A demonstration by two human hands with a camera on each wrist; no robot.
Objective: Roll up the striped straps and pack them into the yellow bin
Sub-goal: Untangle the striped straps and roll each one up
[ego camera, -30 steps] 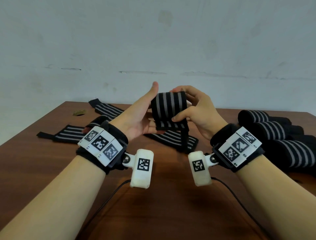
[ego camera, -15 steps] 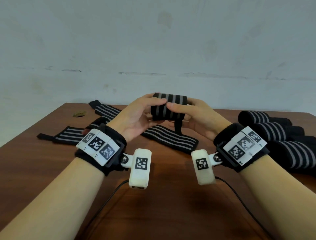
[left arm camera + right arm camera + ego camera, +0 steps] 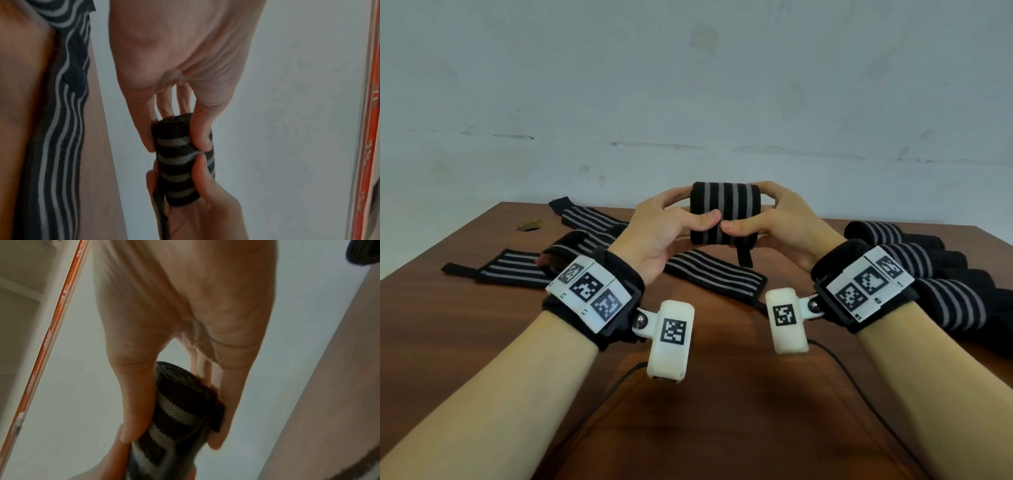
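Observation:
I hold a rolled black strap with grey stripes (image 3: 724,214) in the air above the table, between both hands. My left hand (image 3: 671,222) grips its left end, thumb in front and fingers behind. My right hand (image 3: 777,222) grips its right end the same way, and the two thumbs nearly meet on the roll. A thin black loop (image 3: 743,256) hangs under it. The left wrist view shows the roll (image 3: 183,162) pinched by both hands; the right wrist view shows its coiled end (image 3: 180,402). No yellow bin is in view.
Flat unrolled striped straps (image 3: 714,275) lie on the brown wooden table (image 3: 465,325) behind and left of my hands. Several rolled straps (image 3: 941,298) lie in a pile at the right. A white wall stands behind the table. Black cables (image 3: 599,394) run from the wrist cameras.
A second ago the strap's end stood upright, partly unrolled, held mainly by my right hand. Both hands have since wound it into a tight roll, raised it slightly and now hold it level.

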